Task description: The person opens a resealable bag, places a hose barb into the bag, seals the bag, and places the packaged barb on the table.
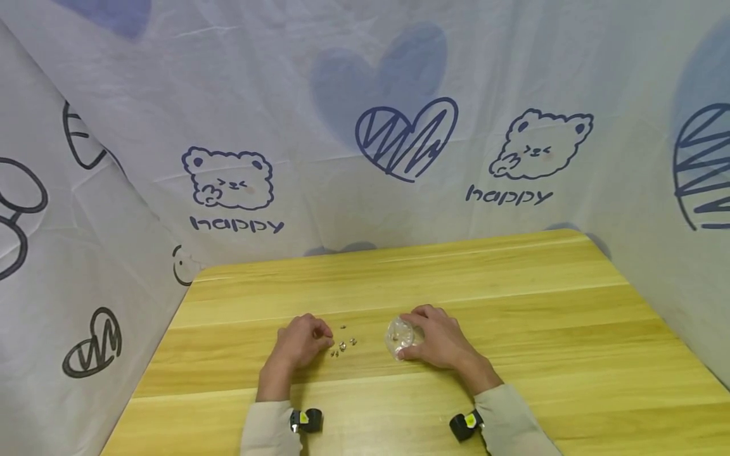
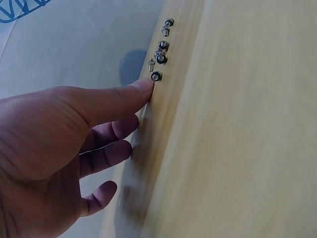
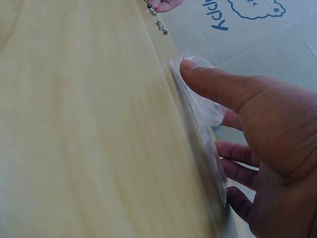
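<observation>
Head view: where are the small metal pieces [image 1: 343,346] located?

– On the wood-grained table [image 1: 513,285], scattered at 3 o'clock from the left hand [image 1: 299,343] and at 9 o'clock from the round clear plastic item [image 1: 400,337].

– How are the left fingers shown?

– Bent, with the thumb brought close to the forefinger; in the left wrist view, the thumb tip is placed just beside the nearest metal piece. Whether anything is pinched cannot be told.

– And those of the right hand [image 1: 441,339]?

– Moderately spread and curved about the plastic item, which is gripped at its edge between thumb and fingers. From there, in the right wrist view, the metal pieces are seen toward 11 o'clock.

– What is depicted beyond the table?

– At 12 o'clock, a pale cloth [image 1: 319,202] is hung, printed with hearts, bears and the word "happy". At each wrist a black device [image 1: 312,420] is worn.
</observation>
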{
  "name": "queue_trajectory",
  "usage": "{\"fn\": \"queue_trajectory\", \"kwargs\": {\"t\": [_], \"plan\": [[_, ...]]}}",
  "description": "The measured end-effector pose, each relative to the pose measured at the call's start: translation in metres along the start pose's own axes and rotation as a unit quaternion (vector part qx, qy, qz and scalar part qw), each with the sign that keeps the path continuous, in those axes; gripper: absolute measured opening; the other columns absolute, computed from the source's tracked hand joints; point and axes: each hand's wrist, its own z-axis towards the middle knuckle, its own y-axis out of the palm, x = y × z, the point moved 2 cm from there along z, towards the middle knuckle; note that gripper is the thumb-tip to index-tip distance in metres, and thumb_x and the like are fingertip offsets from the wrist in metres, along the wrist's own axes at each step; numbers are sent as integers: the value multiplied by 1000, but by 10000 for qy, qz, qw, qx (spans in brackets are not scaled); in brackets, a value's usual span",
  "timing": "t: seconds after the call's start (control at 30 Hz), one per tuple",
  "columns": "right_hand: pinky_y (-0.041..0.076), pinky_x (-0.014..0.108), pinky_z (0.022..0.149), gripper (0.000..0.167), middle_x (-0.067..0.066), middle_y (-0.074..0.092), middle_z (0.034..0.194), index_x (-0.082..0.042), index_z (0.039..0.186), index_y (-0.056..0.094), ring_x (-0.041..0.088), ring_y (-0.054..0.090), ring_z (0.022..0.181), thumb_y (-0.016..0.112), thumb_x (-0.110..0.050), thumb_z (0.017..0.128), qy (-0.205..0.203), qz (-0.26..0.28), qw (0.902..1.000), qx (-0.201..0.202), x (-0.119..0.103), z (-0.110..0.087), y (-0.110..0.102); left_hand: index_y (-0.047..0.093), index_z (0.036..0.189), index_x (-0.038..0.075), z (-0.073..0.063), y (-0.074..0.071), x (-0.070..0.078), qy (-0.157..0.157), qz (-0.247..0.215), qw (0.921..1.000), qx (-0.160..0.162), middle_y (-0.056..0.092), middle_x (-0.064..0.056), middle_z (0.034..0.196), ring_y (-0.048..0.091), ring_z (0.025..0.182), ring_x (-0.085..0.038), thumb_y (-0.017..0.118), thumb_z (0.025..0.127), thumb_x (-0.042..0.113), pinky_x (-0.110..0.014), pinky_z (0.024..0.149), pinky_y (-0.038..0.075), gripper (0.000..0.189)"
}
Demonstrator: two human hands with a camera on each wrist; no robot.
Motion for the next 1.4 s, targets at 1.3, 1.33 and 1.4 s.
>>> {"fn": "queue_trajectory", "kwargs": {"t": [1.3, 1.33, 1.4], "plan": [[37, 52, 100, 71, 3, 56, 128, -23, 130, 62, 26, 51, 119, 82, -52, 69, -10, -19, 10000, 82, 2, 0, 3, 63, 103, 12, 13, 10, 58, 1278, -1062, 9861, -20, 57, 1, 102, 51, 95, -17, 52, 100, 21, -48, 87, 35, 14], [37, 52, 100, 71, 3, 56, 128, -23, 130, 62, 26, 51, 119, 82, -53, 69, -5, -25, 10000, 76, 2, 0, 3, 63, 104, 12, 13, 10, 61, 1315, -1073, 9855, -7, 57, 1, 103, 51, 96, -17, 52, 100, 21, -48, 87, 34, 15], [37, 52, 100, 71, 3, 56, 128, -23, 130, 61, 26, 51, 118, 81, -53, 69, -5, -39, 10000, 72, 2, 1, 3, 63, 104, 12, 15, 13, 67, 1391, -1089, 9843, 22, 57, 0, 103, 53, 98, -18, 53, 100, 22, -49, 86, 34, 16]]}}
